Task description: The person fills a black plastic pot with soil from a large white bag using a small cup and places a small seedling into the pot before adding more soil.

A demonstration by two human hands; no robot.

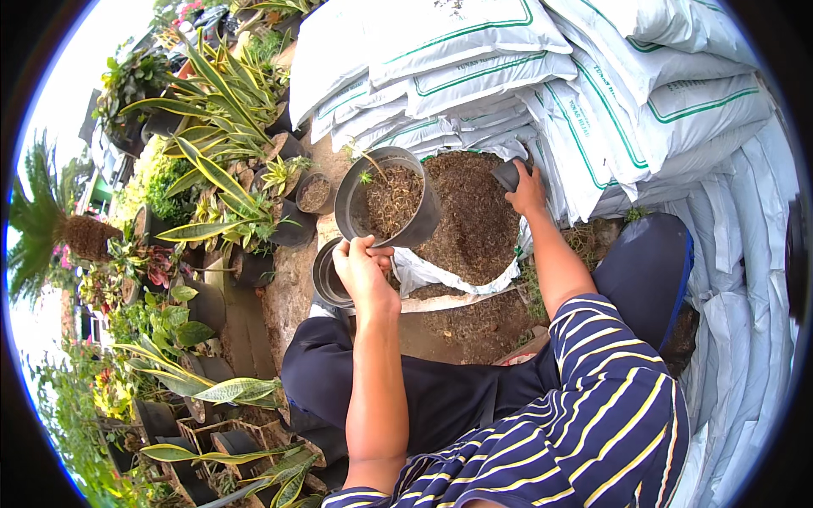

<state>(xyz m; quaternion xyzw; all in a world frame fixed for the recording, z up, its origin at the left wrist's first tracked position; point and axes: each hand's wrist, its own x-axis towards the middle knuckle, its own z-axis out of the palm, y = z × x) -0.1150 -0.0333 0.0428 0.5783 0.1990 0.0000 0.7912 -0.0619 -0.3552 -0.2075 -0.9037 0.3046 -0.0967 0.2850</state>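
Observation:
My left hand [366, 273] grips the near rim of a black plastic plant pot [432, 213], which is tilted and part-filled with brown potting mix. A thin cutting with a small green shoot [364, 177] stands in it. My right hand [528, 190] holds a small dark cup or pot [506, 175] at the right edge of an opened white sack [438, 270]. Dark loose potting mix [477, 216] fills the sack. Below the held pot, an empty-looking black pot [328, 279] is partly hidden behind my left hand.
Stacked white sacks with green print [483, 70] rise behind and to the right. Potted snake plants [222, 171] and other potted plants crowd the left side. A small pot of soil [314, 193] stands near the held pot. My bent legs frame the near side.

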